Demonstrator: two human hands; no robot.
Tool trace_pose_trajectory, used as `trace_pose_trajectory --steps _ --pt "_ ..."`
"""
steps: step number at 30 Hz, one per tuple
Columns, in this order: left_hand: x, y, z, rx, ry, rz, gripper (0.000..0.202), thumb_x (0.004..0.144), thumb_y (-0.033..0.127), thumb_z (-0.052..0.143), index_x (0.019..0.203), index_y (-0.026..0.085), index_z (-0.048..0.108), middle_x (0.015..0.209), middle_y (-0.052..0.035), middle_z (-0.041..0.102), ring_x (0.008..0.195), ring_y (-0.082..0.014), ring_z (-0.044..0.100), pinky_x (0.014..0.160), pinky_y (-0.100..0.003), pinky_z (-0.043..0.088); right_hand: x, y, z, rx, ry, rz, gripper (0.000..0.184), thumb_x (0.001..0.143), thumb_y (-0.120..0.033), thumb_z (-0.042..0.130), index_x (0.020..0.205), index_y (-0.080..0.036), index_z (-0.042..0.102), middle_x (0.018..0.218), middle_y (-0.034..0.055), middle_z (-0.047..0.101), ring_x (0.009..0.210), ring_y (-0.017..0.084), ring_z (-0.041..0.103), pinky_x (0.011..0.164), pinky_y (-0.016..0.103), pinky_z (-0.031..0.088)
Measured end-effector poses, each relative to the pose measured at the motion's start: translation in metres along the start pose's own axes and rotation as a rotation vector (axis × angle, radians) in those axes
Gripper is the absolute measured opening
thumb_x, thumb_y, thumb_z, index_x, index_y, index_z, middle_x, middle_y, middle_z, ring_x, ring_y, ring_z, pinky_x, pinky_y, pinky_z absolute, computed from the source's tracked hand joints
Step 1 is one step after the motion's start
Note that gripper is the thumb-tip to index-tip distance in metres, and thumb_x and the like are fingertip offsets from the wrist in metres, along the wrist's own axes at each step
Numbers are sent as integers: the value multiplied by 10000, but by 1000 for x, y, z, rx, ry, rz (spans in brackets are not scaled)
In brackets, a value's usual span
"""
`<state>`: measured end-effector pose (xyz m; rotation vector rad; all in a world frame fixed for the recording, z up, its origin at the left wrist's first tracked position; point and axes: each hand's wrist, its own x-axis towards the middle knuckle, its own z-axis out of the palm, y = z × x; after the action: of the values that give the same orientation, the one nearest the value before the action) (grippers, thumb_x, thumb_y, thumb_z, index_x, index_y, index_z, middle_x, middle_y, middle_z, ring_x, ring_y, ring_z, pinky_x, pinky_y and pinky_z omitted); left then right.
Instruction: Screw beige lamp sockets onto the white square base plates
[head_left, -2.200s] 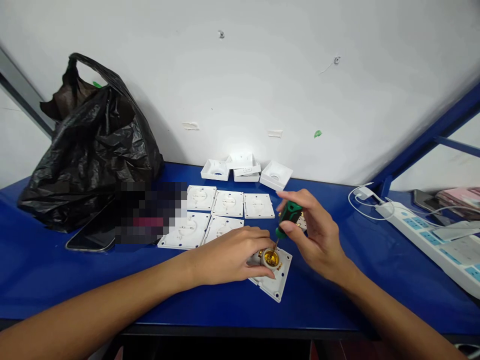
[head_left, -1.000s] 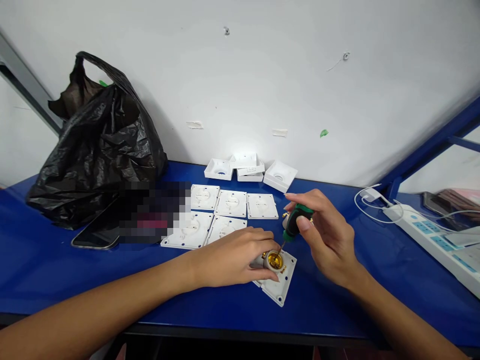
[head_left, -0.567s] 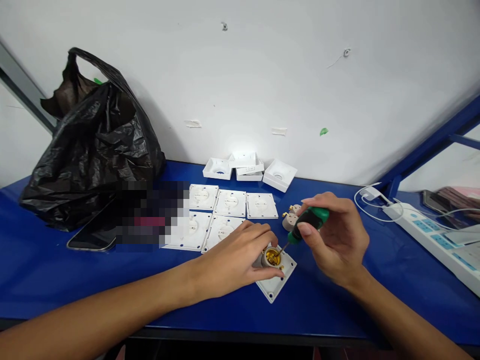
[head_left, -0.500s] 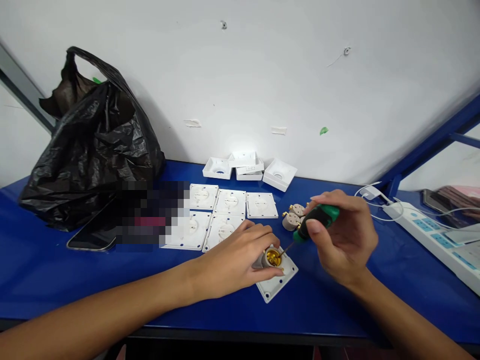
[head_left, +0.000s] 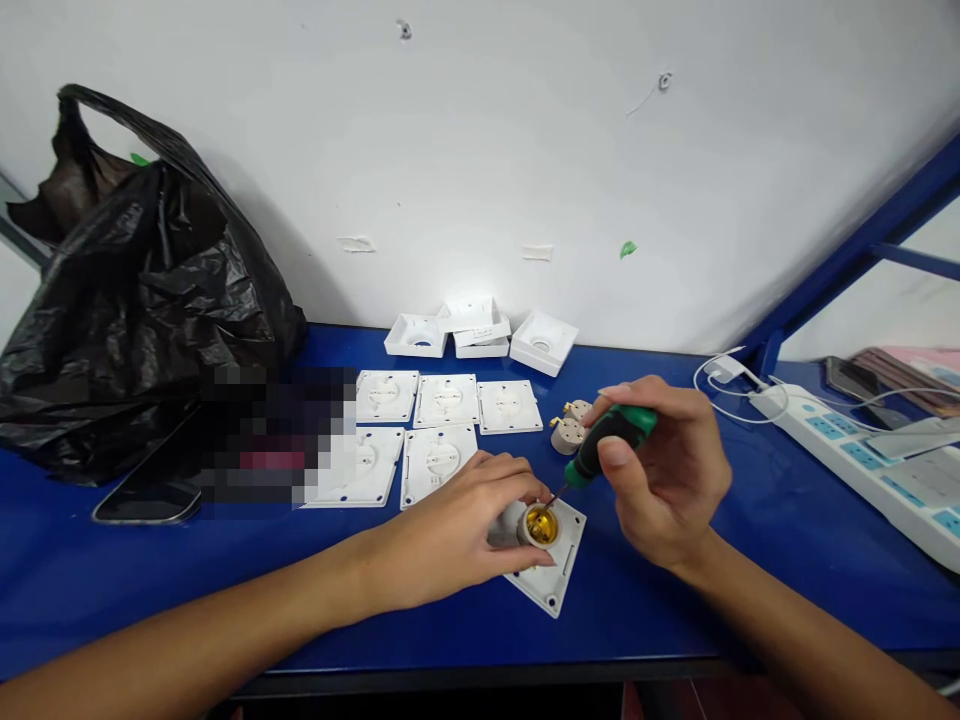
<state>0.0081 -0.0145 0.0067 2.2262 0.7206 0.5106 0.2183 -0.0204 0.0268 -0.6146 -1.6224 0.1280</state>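
My left hand is closed round a lamp socket, a pale cylinder with a brass-coloured inside that faces up. Under it lies a white square plate, turned at an angle on the blue table. My right hand grips a green and black screwdriver, its thin shaft slanting down to the left. The tip reaches into the socket's opening; exactly what it touches inside I cannot make out. Just behind the screwdriver sit more lamp sockets, partly hidden by my right fingers.
Several white plates lie in rows left of centre. White square covers are piled against the wall. A black plastic bag stands at left beside a phone. On the right are a power strip and white cables.
The camera view has shifted, so most things appear further left. The plate under the socket has turned a little. Both hands keep their holds, and the screwdriver stays in the socket.
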Motion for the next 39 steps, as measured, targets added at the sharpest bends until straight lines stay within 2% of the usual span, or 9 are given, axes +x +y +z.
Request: trace_pose_trajectory --steps 6,10,14,20,23,26,31,35,39 --pt "-1 -2 2 28 -2 -13 313 943 360 854 1182 251 685 1189 -36 691 1086 -267 629 971 -399 520 -8 4 2 71 -130 6 368 1007 -218 695 1364 -285 638 1029 47 720 828 212 672 697 400 572" --pt "-1 -4 2 33 -9 1 338 946 379 846 1218 257 687 1194 -42 699 1086 -271 647 978 -406 526 -7 3 2 61 -71 11 319 1006 -229 701 1318 -279 660 1004 43 715 810 206 659 680 393 559" --pt "-1 -4 1 18 3 7 352 946 352 849 1239 251 682 1188 -44 703 1058 -263 664 943 -388 537 -8 1 5 50 -78 66 296 1005 -235 698 1292 -287 648 936 21 682 784 200 641 666 384 539" --pt "1 -6 1 -5 -19 30 316 969 382 812 1222 246 679 1128 -38 699 944 -227 678 837 -338 536 -11 1 8 -116 38 9 370 909 -217 821 1233 -309 667 909 -6 661 708 174 572 648 379 500" --pt "2 -8 1 19 -2 37 279 958 417 817 1116 231 681 1010 -17 671 845 -202 651 762 -316 517 -10 -2 5 -47 -108 -4 436 970 -230 750 1385 -301 635 932 20 699 763 201 622 642 376 532" --pt "2 -7 1 -13 0 54 264 949 402 829 1066 233 663 974 -6 657 845 -200 650 757 -310 519 -9 -6 2 19 -288 25 530 1032 -220 650 1545 -295 542 1070 63 750 882 233 691 730 413 588" --pt "3 -3 -1 -46 -30 4 225 967 342 818 1105 230 680 1096 -30 688 979 -235 679 832 -335 540 -5 -10 0 -1 -231 -43 629 925 -150 802 1487 -344 596 914 12 720 782 217 628 643 369 566" --pt "3 -3 -1 -85 -16 54 240 932 288 853 1081 235 672 1132 -24 698 1001 -233 681 874 -337 538 -1 -10 1 117 -406 37 543 1016 -161 661 1530 -297 550 1087 63 724 938 236 670 779 422 603" --pt "3 -4 -1 -47 -15 47 243 937 331 859 1051 232 670 1094 -18 685 980 -230 674 851 -337 529 -2 -7 1 71 -265 19 543 932 -118 773 1408 -324 613 936 12 692 806 212 607 692 382 548"
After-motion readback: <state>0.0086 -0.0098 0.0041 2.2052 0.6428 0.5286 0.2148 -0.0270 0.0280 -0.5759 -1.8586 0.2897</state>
